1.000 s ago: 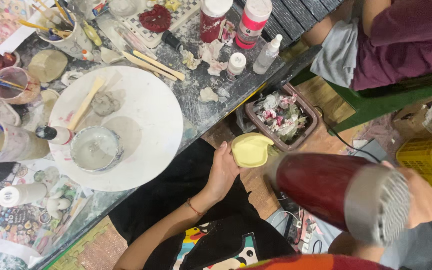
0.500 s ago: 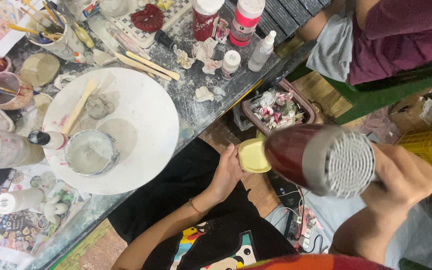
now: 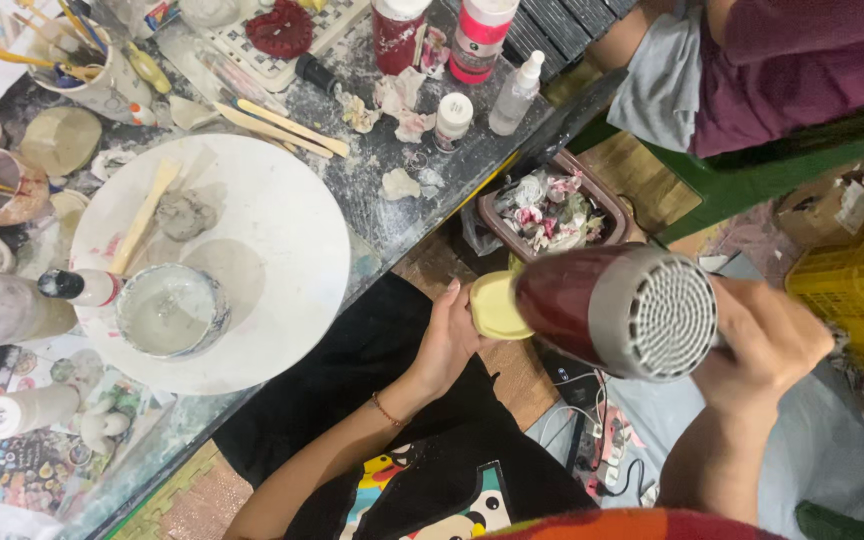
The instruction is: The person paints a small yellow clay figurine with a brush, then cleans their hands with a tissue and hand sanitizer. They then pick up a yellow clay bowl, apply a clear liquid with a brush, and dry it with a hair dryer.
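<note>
My left hand (image 3: 445, 340) holds a small pale yellow round piece (image 3: 495, 306) upright below the table edge. My right hand (image 3: 764, 345) grips the handle of a dark red hair dryer (image 3: 612, 310) with a grey mesh back. The dryer's nozzle points at the yellow piece from very close and partly covers it. Both hands are over my lap, beside the grey worktable (image 3: 392, 215).
A white round board (image 3: 282, 230) on the table carries a small bowl (image 3: 170, 310), a wooden stick and a grey clay lump. Paint bottles (image 3: 479, 38), brush cups and clay scraps lie around. A brown bin of crumpled scraps (image 3: 550, 210) sits below. Another person sits at the top right.
The hair dryer has swung left and now its nozzle is right against the yellow piece. My left hand has stayed almost still.
</note>
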